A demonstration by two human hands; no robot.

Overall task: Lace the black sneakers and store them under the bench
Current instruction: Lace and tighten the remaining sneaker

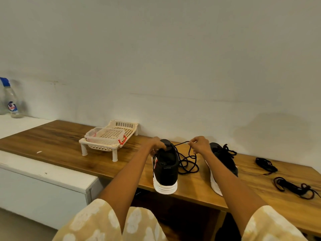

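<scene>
Two black sneakers with white soles stand on the wooden bench (66,141), heels towards me. My left hand (156,145) grips the tongue end of the left sneaker (165,173). My right hand (199,145) pinches a black lace (188,162) that runs from this shoe and loops loosely on the bench between the shoes. The right sneaker (224,159) sits partly behind my right forearm, with a tied lace on top.
A cream plastic rack (111,139) on short legs stands at the back left of the bench. Two loose bundles of dark laces (265,165) (293,187) lie at the right. A clear bottle (13,101) stands on a white ledge far left. A wall runs behind the bench.
</scene>
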